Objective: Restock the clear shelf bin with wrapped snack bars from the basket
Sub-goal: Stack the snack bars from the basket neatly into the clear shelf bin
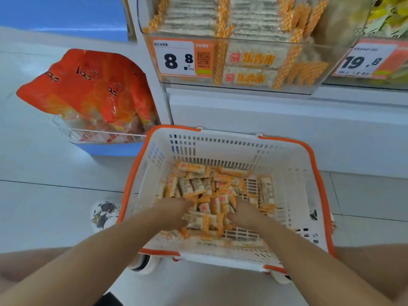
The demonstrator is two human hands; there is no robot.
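A white basket with an orange rim (309, 164) stands on the floor in front of me. Several wrapped snack bars (198, 184) with orange-checked ends lie loose on its bottom. My left hand (175, 212) and my right hand (246, 215) are both down in the basket, facing each other. Each has thumb and fingers curled round bars of one bunch (212, 217) between them, and the fingertips are buried in the pile. Above, the clear shelf bin (242, 62) holds stacked bars of the same kind behind its front wall.
A price tag reading 8.8 (176, 57) is fixed to the bin's front. A second bin with a 19.8 tag (366, 60) is at the right. At the left, red-orange bags (88, 89) fill a white wire rack (99, 135). My knees flank the basket.
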